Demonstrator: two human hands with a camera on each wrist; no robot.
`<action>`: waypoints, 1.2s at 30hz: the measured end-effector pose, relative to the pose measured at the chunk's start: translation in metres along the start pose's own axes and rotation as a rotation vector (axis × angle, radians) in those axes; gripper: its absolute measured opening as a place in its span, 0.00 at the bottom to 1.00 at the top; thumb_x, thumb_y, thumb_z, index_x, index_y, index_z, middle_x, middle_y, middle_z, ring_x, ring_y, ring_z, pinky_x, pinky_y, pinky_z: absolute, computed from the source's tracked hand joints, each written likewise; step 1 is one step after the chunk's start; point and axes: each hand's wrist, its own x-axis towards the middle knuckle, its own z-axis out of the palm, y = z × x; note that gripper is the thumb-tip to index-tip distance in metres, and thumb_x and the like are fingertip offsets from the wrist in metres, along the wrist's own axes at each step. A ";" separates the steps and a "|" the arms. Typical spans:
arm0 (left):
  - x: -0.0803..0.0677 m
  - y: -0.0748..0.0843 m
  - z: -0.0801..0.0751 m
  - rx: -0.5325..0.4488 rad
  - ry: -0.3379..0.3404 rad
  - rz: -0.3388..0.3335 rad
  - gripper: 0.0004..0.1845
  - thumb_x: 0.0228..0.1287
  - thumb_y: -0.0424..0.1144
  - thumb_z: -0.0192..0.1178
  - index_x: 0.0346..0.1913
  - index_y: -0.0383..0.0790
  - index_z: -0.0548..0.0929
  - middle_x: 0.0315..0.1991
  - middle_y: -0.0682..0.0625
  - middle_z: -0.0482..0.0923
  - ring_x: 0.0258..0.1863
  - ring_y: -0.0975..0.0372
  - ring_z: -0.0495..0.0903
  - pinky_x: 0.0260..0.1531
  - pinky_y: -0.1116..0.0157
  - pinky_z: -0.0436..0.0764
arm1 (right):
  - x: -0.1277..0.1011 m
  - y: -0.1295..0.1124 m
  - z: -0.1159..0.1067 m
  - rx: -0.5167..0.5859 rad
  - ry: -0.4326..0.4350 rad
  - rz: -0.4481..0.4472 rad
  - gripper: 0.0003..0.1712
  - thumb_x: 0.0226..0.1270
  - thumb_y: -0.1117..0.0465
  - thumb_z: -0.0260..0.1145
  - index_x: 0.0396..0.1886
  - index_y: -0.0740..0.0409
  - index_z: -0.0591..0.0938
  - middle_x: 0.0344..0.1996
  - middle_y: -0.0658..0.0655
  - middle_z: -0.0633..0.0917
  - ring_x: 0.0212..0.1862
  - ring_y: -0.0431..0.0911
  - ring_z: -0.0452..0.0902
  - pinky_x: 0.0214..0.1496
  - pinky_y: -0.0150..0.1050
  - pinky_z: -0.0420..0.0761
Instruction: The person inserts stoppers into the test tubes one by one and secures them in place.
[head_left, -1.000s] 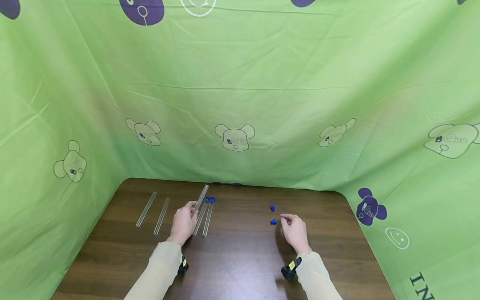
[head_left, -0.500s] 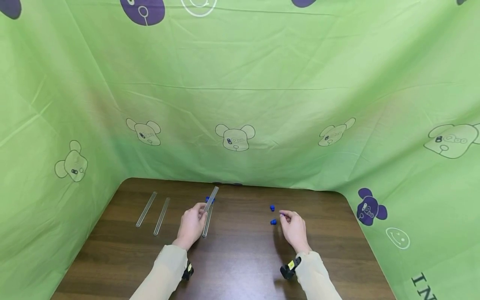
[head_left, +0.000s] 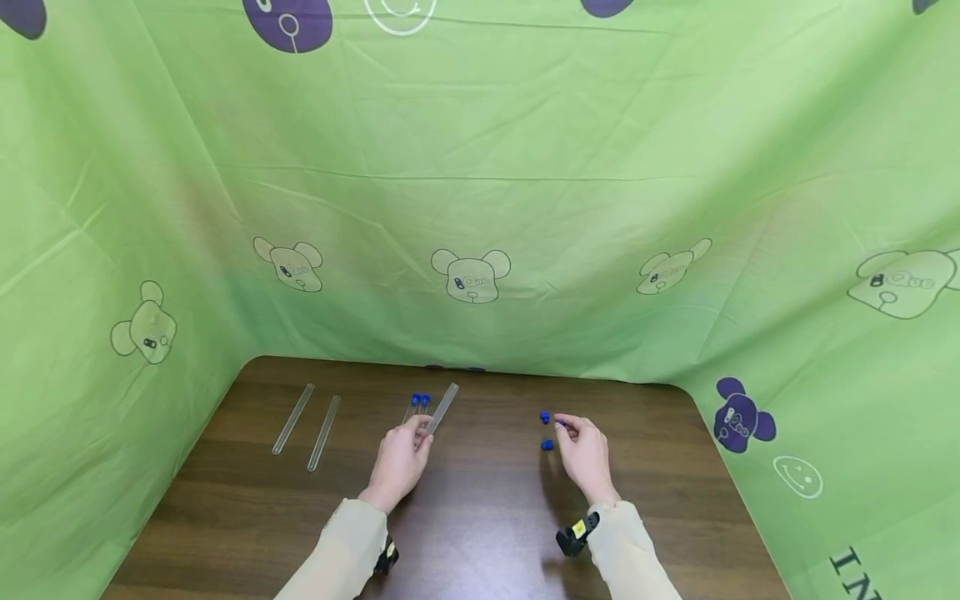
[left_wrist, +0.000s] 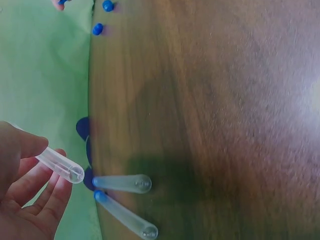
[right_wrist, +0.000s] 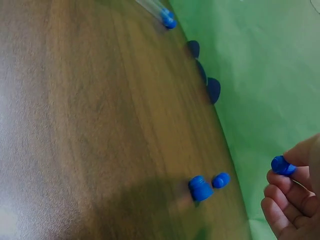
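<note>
Above the brown table point(head_left: 480, 533), an uncapped tube point(head_left: 442, 407) pinched in the left hand point(head_left: 401, 462) has been carried rightward past two capped tubes point(head_left: 420, 405) toward the right hand point(head_left: 581, 454), which apparently pinches a blue cap point(right_wrist: 283, 165), so capping is judged imminent.

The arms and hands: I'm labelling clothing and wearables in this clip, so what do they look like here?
Both arms wear long, loose beige sleeves reaching the wrists. The left hand and right hand are bare, with no gloves or rings visible. A small black device sits under each wrist; the one on the right wrist carries a yellow mark, and the one on the left wrist shows a fainter yellow spot.
</note>
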 end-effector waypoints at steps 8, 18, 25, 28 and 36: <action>-0.005 0.007 0.005 -0.006 -0.014 0.025 0.15 0.65 0.28 0.67 0.53 0.36 0.84 0.36 0.48 0.88 0.36 0.57 0.86 0.39 0.56 0.83 | 0.002 -0.005 0.001 0.019 0.016 -0.009 0.11 0.70 0.67 0.67 0.48 0.64 0.89 0.36 0.58 0.87 0.38 0.50 0.83 0.42 0.44 0.80; -0.007 0.012 0.008 -0.020 -0.031 0.040 0.15 0.65 0.29 0.67 0.54 0.37 0.83 0.36 0.48 0.87 0.35 0.59 0.86 0.38 0.59 0.84 | 0.005 -0.012 -0.001 0.050 -0.015 0.002 0.12 0.70 0.66 0.67 0.51 0.64 0.88 0.39 0.60 0.87 0.39 0.51 0.83 0.45 0.45 0.81; -0.008 0.017 0.009 -0.016 -0.031 0.056 0.15 0.64 0.29 0.68 0.53 0.37 0.84 0.36 0.49 0.87 0.34 0.61 0.86 0.37 0.61 0.84 | 0.006 -0.019 -0.002 0.075 0.007 -0.027 0.12 0.69 0.67 0.69 0.51 0.63 0.88 0.36 0.57 0.87 0.38 0.49 0.84 0.43 0.39 0.82; -0.008 0.019 0.010 -0.016 -0.020 0.074 0.15 0.63 0.29 0.69 0.52 0.37 0.84 0.35 0.49 0.87 0.34 0.61 0.86 0.36 0.62 0.84 | 0.007 -0.023 -0.003 0.086 0.015 -0.034 0.12 0.69 0.67 0.69 0.51 0.63 0.88 0.36 0.57 0.88 0.38 0.49 0.84 0.43 0.39 0.82; -0.009 0.022 0.011 -0.058 -0.045 0.070 0.14 0.65 0.28 0.68 0.53 0.35 0.83 0.35 0.48 0.87 0.34 0.61 0.85 0.36 0.63 0.84 | 0.008 -0.033 -0.004 0.107 0.017 -0.033 0.12 0.70 0.66 0.69 0.51 0.62 0.88 0.37 0.57 0.88 0.38 0.49 0.85 0.43 0.37 0.82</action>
